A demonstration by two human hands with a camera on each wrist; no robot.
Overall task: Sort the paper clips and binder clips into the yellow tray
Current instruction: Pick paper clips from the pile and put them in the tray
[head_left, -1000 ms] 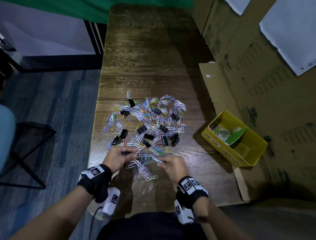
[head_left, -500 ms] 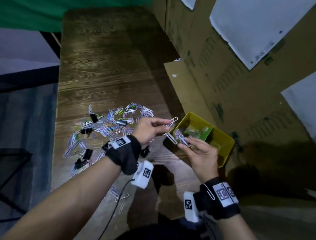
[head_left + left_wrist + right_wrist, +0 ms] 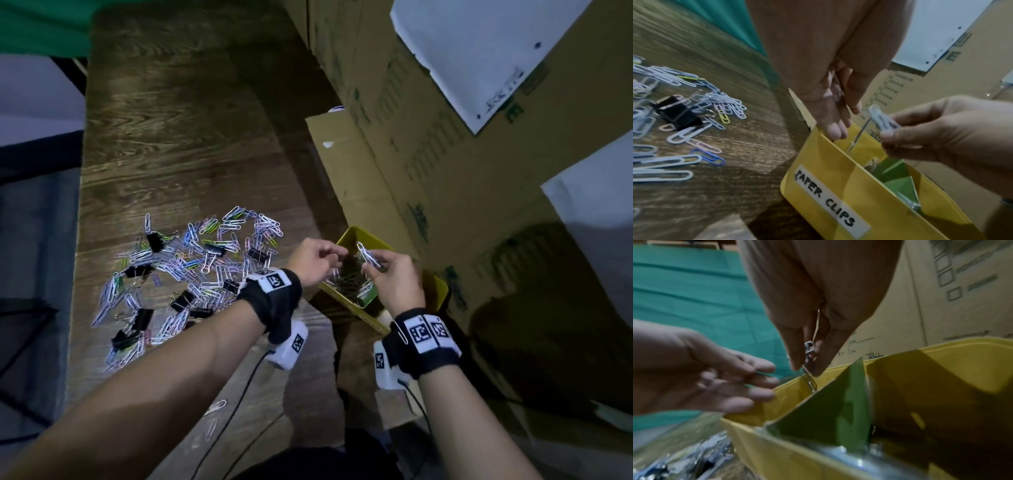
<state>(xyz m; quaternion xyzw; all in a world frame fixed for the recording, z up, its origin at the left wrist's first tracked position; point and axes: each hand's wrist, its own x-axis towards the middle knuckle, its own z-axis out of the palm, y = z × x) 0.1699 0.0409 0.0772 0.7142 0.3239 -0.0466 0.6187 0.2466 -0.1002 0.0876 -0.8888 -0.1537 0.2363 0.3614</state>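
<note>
A yellow tray [image 3: 440, 291] labelled "PAPER CLIPS" [image 3: 832, 199] stands at the table's right edge, with a green card divider [image 3: 828, 415] inside. Both hands hover over its near-left compartment. My right hand [image 3: 371, 265] pinches a small bundle of pale paper clips [image 3: 884, 120]; one clip hangs below the fingertips [image 3: 795, 363] into the tray. My left hand [image 3: 337, 255] is beside it, its fingers [image 3: 835, 131] straight and relaxed above the tray's rim, holding nothing that shows. A pile of coloured paper clips [image 3: 191, 267] mixed with black binder clips [image 3: 156, 241] lies on the wooden table to the left.
Tall cardboard boxes [image 3: 445, 154] with white paper sheets [image 3: 479, 51] rise directly behind and right of the tray. Two stray paper clips [image 3: 215, 407] and a black cable [image 3: 239, 411] lie near the table's front edge. Floor drops off to the left.
Both hands lifted clips from the pile's near edge and swung right to the tray. The left hand, pinching clips half a second ago, now shows none.
</note>
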